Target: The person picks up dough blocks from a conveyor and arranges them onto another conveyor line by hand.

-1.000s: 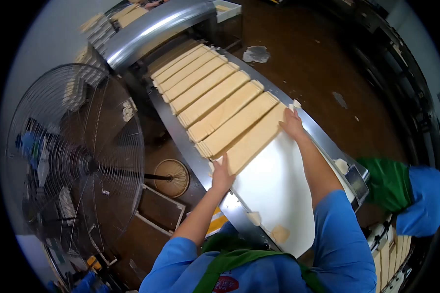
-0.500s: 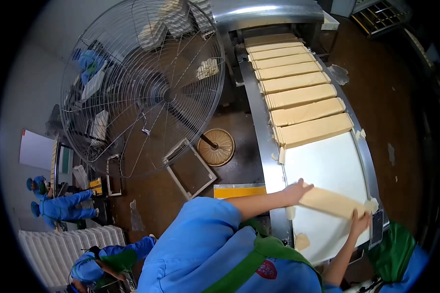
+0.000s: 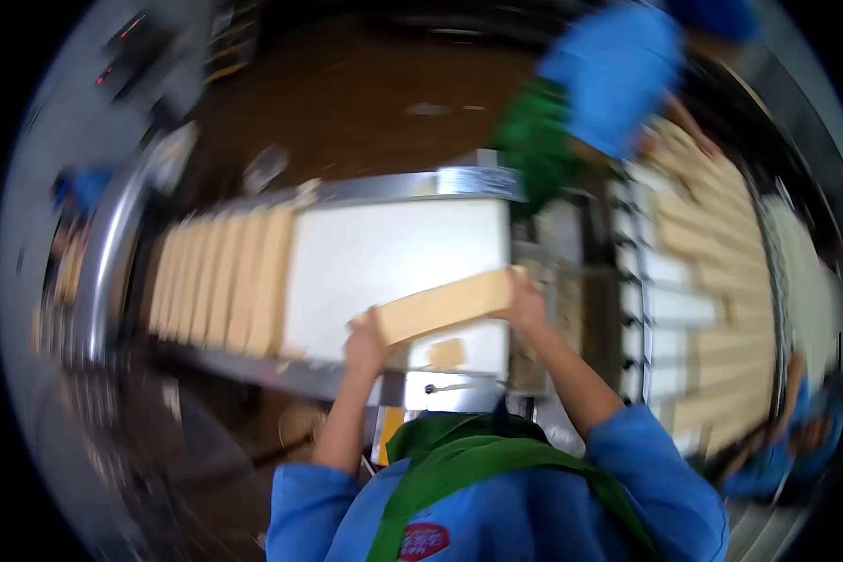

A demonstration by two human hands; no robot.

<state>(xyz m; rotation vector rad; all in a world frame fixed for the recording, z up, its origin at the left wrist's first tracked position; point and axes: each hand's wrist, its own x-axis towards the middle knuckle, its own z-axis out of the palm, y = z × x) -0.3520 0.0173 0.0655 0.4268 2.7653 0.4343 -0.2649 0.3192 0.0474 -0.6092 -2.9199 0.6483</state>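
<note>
A long pale-yellow slab (image 3: pixel 445 304), apparently folded sheets, is held level between both my hands above the near edge of the white conveyor belt (image 3: pixel 393 244). My left hand (image 3: pixel 367 344) grips its left end, and my right hand (image 3: pixel 526 302) is closed round the right end, which sits a bit higher. Just below the slab, a small square offcut (image 3: pixel 447 353) lies on the belt. A row of similar slabs (image 3: pixel 220 281) stands side by side on the belt to the left. Motion blurs the view.
A co-worker in blue with a green apron (image 3: pixel 539 140) leans over a second line at the right, where pale strips (image 3: pixel 712 328) lie across a rack. Another person (image 3: pixel 806 440) is at the lower right. A shiny metal hood (image 3: pixel 112 253) spans the belt's far left.
My view has swung to the right, so the row of slabs now appears at left and the second line at right. Both hands still hold the slab, now nearer the belt's end.
</note>
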